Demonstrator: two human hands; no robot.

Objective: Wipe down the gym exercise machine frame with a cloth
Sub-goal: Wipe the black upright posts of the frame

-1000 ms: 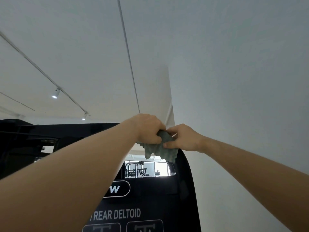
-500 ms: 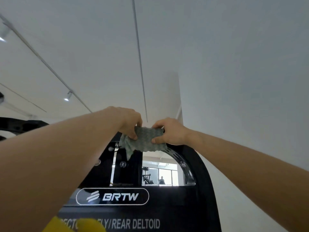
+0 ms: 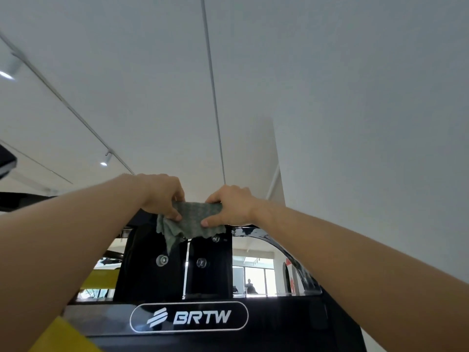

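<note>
A grey-green textured cloth (image 3: 193,221) is stretched across the top bar of the black machine frame (image 3: 256,232). My left hand (image 3: 162,196) pinches the cloth's left end, thumb underneath. My right hand (image 3: 232,207) pinches its right end. A loose corner of the cloth hangs down over the black centre bracket (image 3: 208,265), which carries round bolts. Below, a black panel bears a white BRTW logo (image 3: 189,317). The frame's right side curves downward in a glossy arc (image 3: 297,262).
A white wall (image 3: 368,148) rises close on the right, and the white ceiling with a track line and spot lamps (image 3: 104,162) spreads above. Yellow parts (image 3: 63,336) show at lower left. Through the frame opening, windows and a distant person (image 3: 250,285) appear.
Both hands and the cloth have slid left along the top bar, from its right corner to the centre bracket. My hands moved apart, spreading the cloth. The view shifted, revealing the logo.
</note>
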